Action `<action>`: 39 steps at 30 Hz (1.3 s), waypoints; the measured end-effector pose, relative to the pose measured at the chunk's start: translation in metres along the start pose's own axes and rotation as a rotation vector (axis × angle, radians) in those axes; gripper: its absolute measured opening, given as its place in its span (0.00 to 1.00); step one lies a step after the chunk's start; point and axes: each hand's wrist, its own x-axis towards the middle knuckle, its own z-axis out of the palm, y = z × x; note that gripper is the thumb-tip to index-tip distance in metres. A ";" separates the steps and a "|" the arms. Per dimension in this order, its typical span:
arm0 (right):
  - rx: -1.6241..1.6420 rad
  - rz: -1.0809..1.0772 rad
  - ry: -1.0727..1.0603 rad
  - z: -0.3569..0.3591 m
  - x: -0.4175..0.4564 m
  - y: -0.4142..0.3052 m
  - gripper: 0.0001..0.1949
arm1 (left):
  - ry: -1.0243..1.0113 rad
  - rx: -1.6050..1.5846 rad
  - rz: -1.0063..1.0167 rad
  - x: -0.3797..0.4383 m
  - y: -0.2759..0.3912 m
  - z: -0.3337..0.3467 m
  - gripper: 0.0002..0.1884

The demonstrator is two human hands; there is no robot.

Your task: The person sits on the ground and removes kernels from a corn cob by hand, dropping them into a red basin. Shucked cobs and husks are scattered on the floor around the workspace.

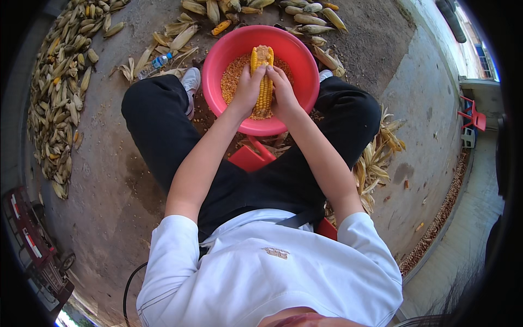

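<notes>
Between my two hands is a yellow corn cob (264,92), its long axis pointing away from me. Kernels are gone from a strip at its far end, where bare cob shows. My left hand (247,90) grips its left side and my right hand (282,90) its right side, both thumbs meeting on top. Beneath them stands a pink plastic basin (261,130) between my knees. Loose corn kernels (231,77) cover the basin's bottom.
A long heap of unhusked corn ears (57,98) lies at left, with more ears (310,20) beyond the basin. Near my left shoe is a plastic bottle (161,60). Dry husks (374,163) lie at right. A red chair (474,116) and a cargo vehicle (34,249) stand farther off.
</notes>
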 end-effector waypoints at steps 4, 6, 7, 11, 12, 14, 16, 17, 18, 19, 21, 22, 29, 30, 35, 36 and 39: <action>-0.119 -0.086 0.021 -0.004 0.005 0.007 0.24 | -0.023 -0.015 0.009 -0.003 -0.003 0.004 0.19; -0.241 -0.154 0.098 -0.006 0.009 0.012 0.24 | -0.016 -0.051 -0.011 -0.006 -0.004 0.006 0.19; -0.249 -0.132 0.097 -0.006 0.010 0.011 0.25 | -0.006 -0.075 -0.041 -0.006 -0.004 0.007 0.20; -0.211 -0.045 0.093 -0.002 0.010 0.003 0.25 | -0.075 -0.134 -0.052 -0.010 -0.007 0.000 0.21; -0.182 -0.025 0.090 0.002 0.009 -0.001 0.24 | -0.065 -0.124 -0.039 -0.011 -0.005 0.002 0.22; 0.007 0.065 0.010 0.006 0.002 -0.009 0.22 | -0.044 -0.104 -0.013 -0.014 -0.001 0.007 0.23; 0.048 0.068 -0.047 0.004 -0.002 -0.010 0.21 | -0.058 -0.069 -0.007 -0.012 0.007 0.006 0.23; -0.006 0.028 -0.066 -0.002 -0.001 -0.006 0.20 | -0.065 -0.052 -0.005 -0.011 0.010 0.006 0.23; -0.059 -0.010 -0.086 -0.002 -0.002 -0.004 0.19 | -0.061 -0.014 0.005 -0.013 0.013 0.007 0.22; -0.067 -0.035 -0.070 -0.001 -0.004 -0.004 0.19 | -0.056 0.024 0.015 -0.016 0.015 0.009 0.21; -0.083 -0.088 -0.039 0.001 -0.007 -0.005 0.18 | -0.047 0.082 0.038 -0.018 0.014 0.010 0.20; -0.101 -0.081 -0.025 0.002 -0.008 -0.006 0.18 | -0.043 0.103 0.053 -0.018 0.011 0.009 0.21; -0.014 0.037 -0.009 0.001 -0.003 -0.011 0.21 | -0.024 0.075 0.064 -0.021 0.011 0.018 0.20; 0.049 0.087 -0.024 0.004 -0.004 -0.016 0.22 | -0.046 0.054 0.051 -0.020 0.009 0.015 0.20; -0.018 0.163 -0.085 0.000 -0.004 -0.029 0.22 | -0.088 0.047 0.047 -0.015 0.011 0.010 0.18; -0.055 0.150 -0.078 0.002 -0.006 -0.029 0.22 | -0.080 0.047 0.044 -0.015 0.012 0.010 0.18; -0.093 0.156 -0.070 0.001 -0.005 -0.028 0.21 | -0.066 0.049 0.045 -0.017 0.015 0.011 0.18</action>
